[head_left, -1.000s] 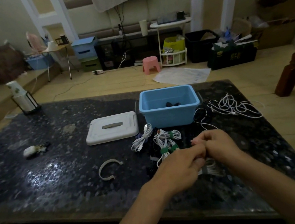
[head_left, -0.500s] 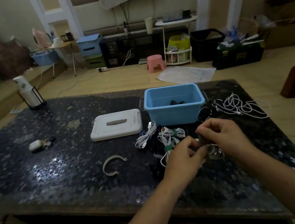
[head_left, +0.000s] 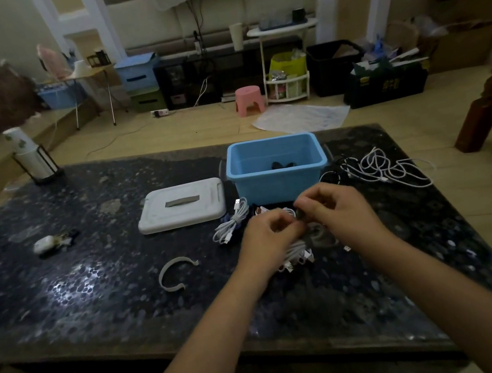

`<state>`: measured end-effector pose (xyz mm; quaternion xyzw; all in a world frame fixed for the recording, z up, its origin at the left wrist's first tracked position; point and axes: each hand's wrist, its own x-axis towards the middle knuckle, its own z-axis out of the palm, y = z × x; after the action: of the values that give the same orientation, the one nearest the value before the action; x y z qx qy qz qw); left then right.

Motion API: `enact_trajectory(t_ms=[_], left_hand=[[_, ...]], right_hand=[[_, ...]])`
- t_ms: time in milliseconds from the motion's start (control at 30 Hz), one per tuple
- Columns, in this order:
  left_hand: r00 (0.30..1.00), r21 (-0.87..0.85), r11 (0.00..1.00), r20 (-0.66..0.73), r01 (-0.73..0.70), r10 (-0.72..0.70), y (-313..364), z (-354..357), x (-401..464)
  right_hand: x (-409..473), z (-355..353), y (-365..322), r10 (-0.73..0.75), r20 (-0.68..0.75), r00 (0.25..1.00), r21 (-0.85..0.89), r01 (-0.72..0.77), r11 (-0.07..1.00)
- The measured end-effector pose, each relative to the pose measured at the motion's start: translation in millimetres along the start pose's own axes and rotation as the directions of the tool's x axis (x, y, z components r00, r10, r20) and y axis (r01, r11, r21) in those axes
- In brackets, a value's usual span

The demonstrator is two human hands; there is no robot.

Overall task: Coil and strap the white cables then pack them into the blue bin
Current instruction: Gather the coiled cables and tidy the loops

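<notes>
The blue bin (head_left: 276, 182) stands open at the table's far middle with a dark item inside. Just in front of it, my left hand (head_left: 266, 235) holds a coiled white cable (head_left: 296, 251) whose plugs hang below the fingers. My right hand (head_left: 338, 213) pinches a dark strap at the top of that coil. A strapped white coil (head_left: 231, 223) lies left of my hands. A loose tangle of white cables (head_left: 388, 167) lies right of the bin.
The bin's white lid (head_left: 181, 205) lies left of it. A white curved clip (head_left: 174, 271) sits on the dark table (head_left: 59, 282). A small white case with keys (head_left: 47, 244) is at the left, a cup holder (head_left: 35, 161) at the far left corner.
Both hands have risen a little toward the bin with the coil. The right hand's fingers have shifted onto the strap at the coil's top.
</notes>
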<state>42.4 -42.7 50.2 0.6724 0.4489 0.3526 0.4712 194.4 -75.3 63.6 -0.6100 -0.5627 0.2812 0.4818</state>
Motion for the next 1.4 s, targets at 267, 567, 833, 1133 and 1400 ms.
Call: enact_trajectory(t_ms=[267,567,833,1133,1400], left_hand=[[0.992,-0.159,0.981,-0.052,0.109,-0.119,1,-17,7],[0.964,-0.212,0.950,-0.083,0.230,-0.252,8,-16,0],[0.938,-0.214,0.932,-0.130,0.291,-0.322,10,-28,0],[0.946,-0.081,0.961,-0.170,0.265,-0.275,11,-33,0],[0.949,0.005,0.977,-0.238,0.213,-0.206,10,-32,2]], right_hand=[[-10,9,2,-0.090,0.141,0.986,-0.201,0.117,0.973],[-19,21,-8,-0.102,0.025,0.994,-0.287,0.105,0.952],[-21,26,-18,-0.159,0.117,0.980,-0.359,0.190,0.914],[-19,32,-16,-0.124,0.220,0.968,-0.375,0.201,0.905],[-19,35,-14,-0.078,0.154,0.985,-0.224,0.111,0.968]])
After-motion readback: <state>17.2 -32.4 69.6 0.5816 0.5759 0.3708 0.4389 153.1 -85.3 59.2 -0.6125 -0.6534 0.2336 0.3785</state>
